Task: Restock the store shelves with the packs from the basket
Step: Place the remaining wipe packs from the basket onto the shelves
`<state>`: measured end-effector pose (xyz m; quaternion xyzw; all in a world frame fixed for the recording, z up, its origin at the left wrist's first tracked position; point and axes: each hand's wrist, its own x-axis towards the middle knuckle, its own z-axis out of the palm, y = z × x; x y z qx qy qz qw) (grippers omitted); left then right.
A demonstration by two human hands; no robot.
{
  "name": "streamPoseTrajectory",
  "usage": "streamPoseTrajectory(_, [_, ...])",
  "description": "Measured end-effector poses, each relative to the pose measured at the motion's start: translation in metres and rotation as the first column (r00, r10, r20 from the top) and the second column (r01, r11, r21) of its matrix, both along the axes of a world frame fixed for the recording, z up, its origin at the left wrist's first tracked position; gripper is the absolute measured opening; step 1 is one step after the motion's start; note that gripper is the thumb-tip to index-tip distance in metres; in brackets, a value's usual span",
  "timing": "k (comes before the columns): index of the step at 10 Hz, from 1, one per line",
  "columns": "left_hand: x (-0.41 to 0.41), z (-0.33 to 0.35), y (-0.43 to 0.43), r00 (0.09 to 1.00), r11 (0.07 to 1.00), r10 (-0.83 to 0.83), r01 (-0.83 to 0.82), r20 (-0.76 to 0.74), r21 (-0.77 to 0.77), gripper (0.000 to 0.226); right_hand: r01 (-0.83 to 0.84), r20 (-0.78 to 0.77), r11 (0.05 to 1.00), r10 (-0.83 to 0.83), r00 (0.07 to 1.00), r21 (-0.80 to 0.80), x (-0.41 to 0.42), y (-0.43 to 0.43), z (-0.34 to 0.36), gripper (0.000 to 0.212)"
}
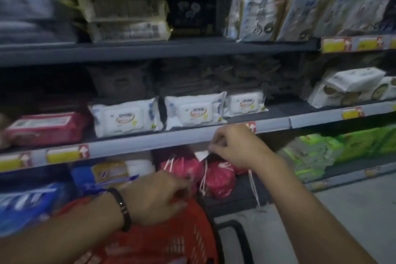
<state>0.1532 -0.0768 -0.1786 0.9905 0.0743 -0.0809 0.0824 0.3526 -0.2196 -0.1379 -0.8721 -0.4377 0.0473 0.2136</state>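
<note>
Nearest, at the bottom centre, sits the red basket (171, 242), with its black handle (237, 233) lying to the right over the floor. What the basket holds cannot be made out.

The left hand (156, 197), with a black wristband (123, 208) on the wrist, is over the far rim of the basket. Its fingers are curled. Whether they grasp anything cannot be told, as the fingertips are hidden and blurred.

Just beyond, on the lower shelf (235, 197), stands a red pack (218, 178) with white drawstrings hanging down its front. The right hand (233, 146) pinches the top of this pack between thumb and fingertips. A second red pack (182, 167) stands touching it on the left. Blue packs (27, 203) fill the same shelf at the far left, and green packs (317, 156) lie well apart to the right.

Farther back, the middle shelf (150, 141) carries three white wipe packs (192, 111) side by side. A pink pack (45, 127) lies to their left. Yellow price labels (64, 154) are fixed to the shelf's front edge.

Farthest, the top shelf (150, 49) bears stacked pale packs (122, 2) on the left. Upright blue-and-white bags (261, 6) stand on the right.
</note>
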Motion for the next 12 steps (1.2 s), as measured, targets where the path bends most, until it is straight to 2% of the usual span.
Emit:
streamPoseTrajectory(1, [-0.076,-0.009,0.025,0.989,0.998,0.023,-0.013,-0.146,0.067,0.025,-0.126,0.031,0.992,0.126,0.992,-0.021,-0.061,0.016,0.001,0.022])
streamPoseTrajectory(2, [-0.134,-0.022,0.048,0.967,0.996,0.086,-0.083,-0.240,0.023,0.022,-0.258,-0.052,0.959,0.253,0.966,-0.116,-0.123,0.044,-0.031,0.024])
streamPoseTrajectory(3, [-0.165,-0.043,0.061,0.945,0.986,0.125,-0.152,-0.303,-0.068,0.021,-0.404,-0.280,0.843,0.317,0.906,-0.355,-0.169,0.069,-0.097,0.027])
streamPoseTrajectory(4, [-0.170,-0.064,0.068,0.919,0.976,0.142,-0.193,-0.369,-0.104,0.025,-0.470,-0.351,0.671,0.316,0.881,-0.574,-0.196,0.078,-0.177,0.030])
streamPoseTrajectory(5, [-0.159,-0.083,0.070,0.859,0.976,0.123,-0.196,-0.496,-0.098,0.038,-0.449,-0.355,0.526,0.275,0.893,-0.723,-0.199,0.075,-0.267,0.023])
streamPoseTrajectory(6, [-0.145,-0.088,0.067,0.859,0.975,0.099,-0.185,-0.502,-0.125,0.042,-0.412,-0.307,0.548,0.277,0.911,-0.728,-0.179,0.073,-0.375,0.060])
streamPoseTrajectory(7, [-0.136,-0.092,0.066,0.880,0.974,0.083,-0.170,-0.468,-0.148,0.041,-0.440,-0.237,0.418,0.453,0.859,-0.795,-0.171,0.067,-0.389,0.066])
streamPoseTrajectory(8, [-0.134,-0.101,0.066,0.858,0.978,0.062,-0.154,-0.510,-0.140,0.043,-0.352,-0.135,0.377,0.495,0.858,-0.857,-0.167,0.057,-0.391,0.085])
streamPoseTrajectory(9, [-0.136,-0.109,0.065,0.817,0.983,0.030,-0.129,-0.576,-0.132,0.044,-0.310,-0.073,0.481,0.449,0.890,-0.820,-0.167,0.030,-0.449,0.057])
streamPoseTrajectory(10, [-0.135,-0.114,0.064,0.786,0.987,0.009,-0.106,-0.618,-0.121,0.041,-0.359,-0.182,0.462,0.385,0.905,-0.811,-0.164,0.032,-0.465,0.049])
streamPoseTrajectory(11, [-0.131,-0.111,0.065,0.790,0.983,0.021,-0.128,-0.612,-0.132,0.043,-0.451,-0.195,0.368,0.557,0.807,-0.813,-0.161,0.053,-0.414,0.073])
streamPoseTrajectory(12, [-0.128,-0.109,0.065,0.785,0.980,0.025,-0.140,-0.619,-0.138,0.042,-0.561,-0.371,0.349,0.479,0.795,-0.751,-0.160,0.072,-0.371,0.092])
